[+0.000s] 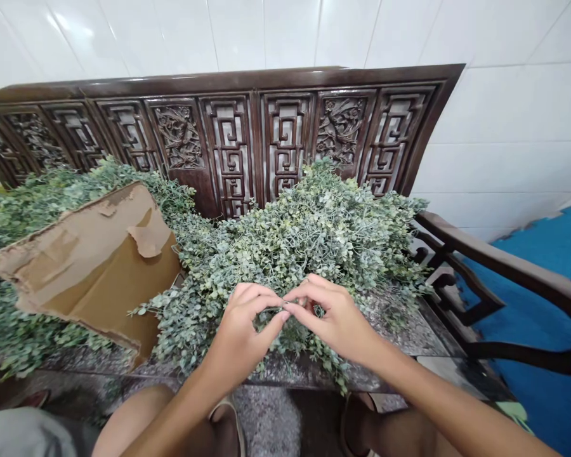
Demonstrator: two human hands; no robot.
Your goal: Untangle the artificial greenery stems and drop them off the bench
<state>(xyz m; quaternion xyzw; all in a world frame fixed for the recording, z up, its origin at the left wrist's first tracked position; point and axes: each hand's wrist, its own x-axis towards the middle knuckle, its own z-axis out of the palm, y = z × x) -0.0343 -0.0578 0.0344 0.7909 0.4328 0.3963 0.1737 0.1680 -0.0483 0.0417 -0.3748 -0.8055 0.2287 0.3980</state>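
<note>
My left hand (250, 317) and my right hand (327, 314) meet fingertip to fingertip above the front of the bench seat. Thumb and forefinger are pinched together on each hand. Whatever lies between the fingertips is too small to name; it may be part of a thin stem. Right behind and below the hands spreads a large heap of artificial leafy sprigs (323, 235), pale green and grey-green. Some sprigs hang over the seat's front edge beneath my right hand.
A torn piece of brown cardboard (109, 273) leans over more greenery (9, 324) at the left. The carved dark wooden backrest (254, 143) stands behind, with an armrest (518, 266) at the right. Beyond it is a blue surface (552, 266). My legs are below the seat.
</note>
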